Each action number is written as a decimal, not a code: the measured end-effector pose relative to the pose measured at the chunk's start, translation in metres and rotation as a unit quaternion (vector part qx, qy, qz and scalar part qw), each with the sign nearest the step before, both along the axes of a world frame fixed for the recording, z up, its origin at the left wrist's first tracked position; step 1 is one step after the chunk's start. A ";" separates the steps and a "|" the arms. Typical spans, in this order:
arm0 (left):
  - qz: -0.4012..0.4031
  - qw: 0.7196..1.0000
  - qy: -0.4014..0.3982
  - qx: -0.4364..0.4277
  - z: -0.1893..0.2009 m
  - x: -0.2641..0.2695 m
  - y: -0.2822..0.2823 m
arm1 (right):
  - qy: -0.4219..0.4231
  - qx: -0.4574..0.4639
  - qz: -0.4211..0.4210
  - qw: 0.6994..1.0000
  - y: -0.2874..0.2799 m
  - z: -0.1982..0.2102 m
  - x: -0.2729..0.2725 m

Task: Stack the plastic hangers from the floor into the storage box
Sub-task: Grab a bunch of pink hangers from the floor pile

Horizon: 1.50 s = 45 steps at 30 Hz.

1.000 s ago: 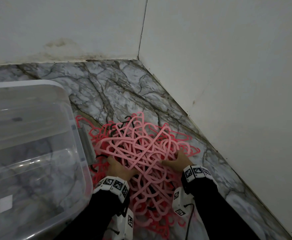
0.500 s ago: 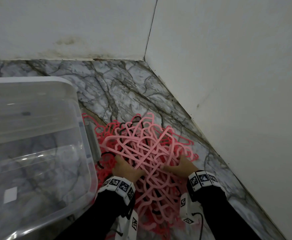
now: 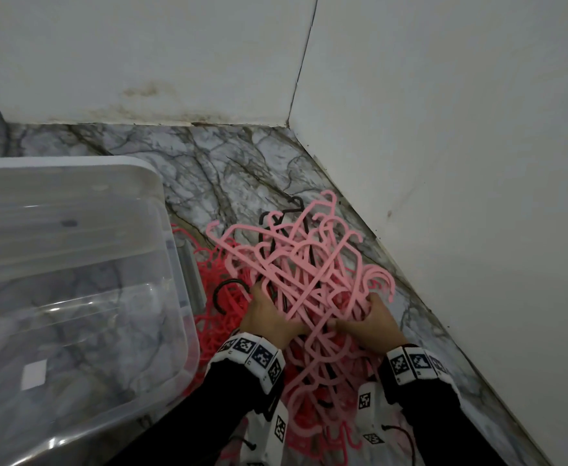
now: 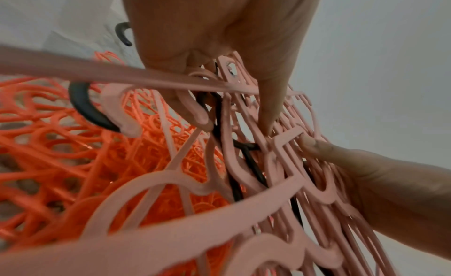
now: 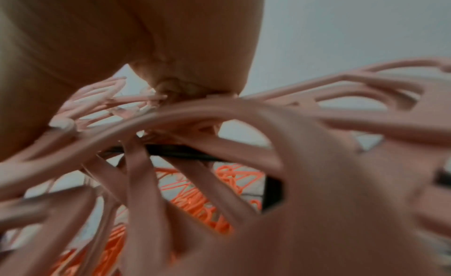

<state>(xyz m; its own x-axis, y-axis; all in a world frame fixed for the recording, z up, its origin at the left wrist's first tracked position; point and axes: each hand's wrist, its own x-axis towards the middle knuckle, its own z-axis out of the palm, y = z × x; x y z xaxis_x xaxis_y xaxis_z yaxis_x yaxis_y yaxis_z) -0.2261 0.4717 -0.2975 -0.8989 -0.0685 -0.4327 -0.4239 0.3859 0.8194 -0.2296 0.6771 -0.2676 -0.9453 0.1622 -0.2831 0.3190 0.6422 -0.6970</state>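
While both the left hand and right hand are clutching the pink hangers just right of the storage box, the light, stiff, snagging bundle is probably handling best gripped at its crossed middle.

One clear box. Two hands: left, right. Pink hangers, red hangers and a few black hangers lie tangled, too many to count.
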 end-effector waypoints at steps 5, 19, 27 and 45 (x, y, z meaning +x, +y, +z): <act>-0.008 0.999 0.051 0.016 0.021 -0.011 0.003 | 0.034 0.004 -0.012 0.999 0.008 0.031 -0.006; 0.083 0.995 -0.047 0.037 -0.014 0.005 -0.008 | -0.043 0.049 0.094 0.993 -0.005 -0.001 -0.011; 0.082 0.991 -0.096 0.034 -0.038 0.002 -0.014 | -0.095 0.055 0.086 0.990 -0.005 -0.037 -0.007; 0.079 0.995 -0.020 0.059 -0.056 0.005 -0.020 | -0.120 -0.010 0.050 0.991 -0.007 -0.051 -0.014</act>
<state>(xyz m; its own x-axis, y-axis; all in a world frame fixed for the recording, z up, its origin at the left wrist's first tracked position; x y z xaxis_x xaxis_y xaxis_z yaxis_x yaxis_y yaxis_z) -0.2213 0.4517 -0.3538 -0.8631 -0.1544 -0.4808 -0.5043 0.2132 0.8368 -0.2437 0.6699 -0.3181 -0.8609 0.0637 -0.5048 0.4134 0.6660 -0.6209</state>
